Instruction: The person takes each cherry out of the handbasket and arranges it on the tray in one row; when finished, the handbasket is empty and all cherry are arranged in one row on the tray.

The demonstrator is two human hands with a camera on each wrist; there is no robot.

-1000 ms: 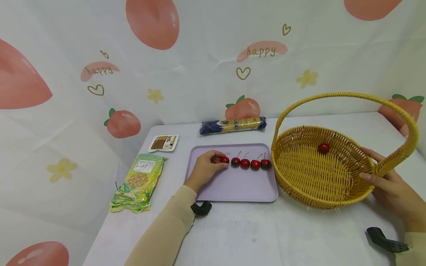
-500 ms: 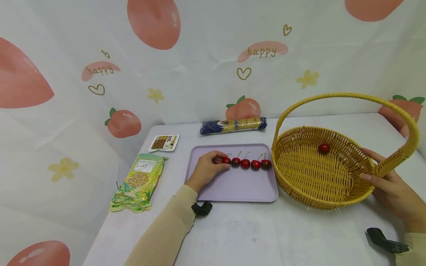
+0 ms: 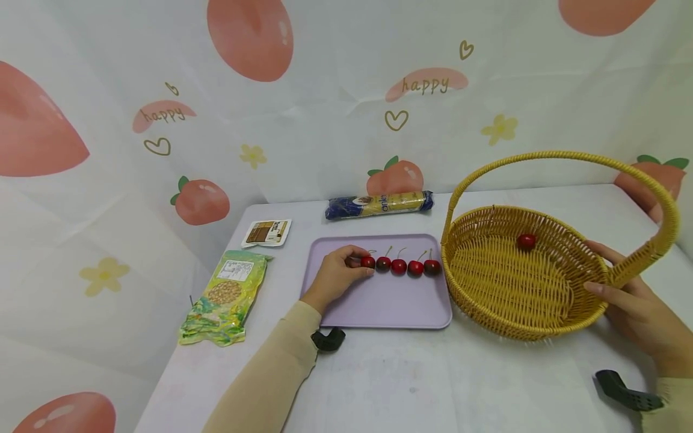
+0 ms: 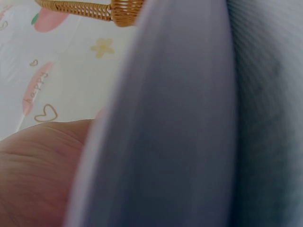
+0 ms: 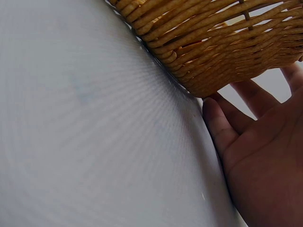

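Note:
My left hand (image 3: 338,273) is over the left part of a lilac tray (image 3: 379,307), pinching the leftmost cherry (image 3: 367,262) between thumb and fingers. Several more dark red cherries (image 3: 399,266) with stems upward continue the row to its right. In the left wrist view the tray's edge (image 4: 175,118) hides the fingers and the fruit. At the right, my right hand (image 3: 636,307) holds the side of a yellow wicker basket (image 3: 503,276), thumb over the rim beside the handle's base. One cherry (image 3: 526,242) lies inside. The right wrist view has fingers (image 5: 255,97) against the basket's outer weave.
A blue and yellow packet (image 3: 379,204) lies behind the tray. To the left are a small white and brown packet (image 3: 267,233) and a green and yellow bag (image 3: 224,297). The basket's tall handle (image 3: 557,155) arches above it, and the basket stands close against the tray's right side.
The leftmost cherry has shifted slightly right with my left hand, closer to the row. My right hand and the basket have stayed in place.

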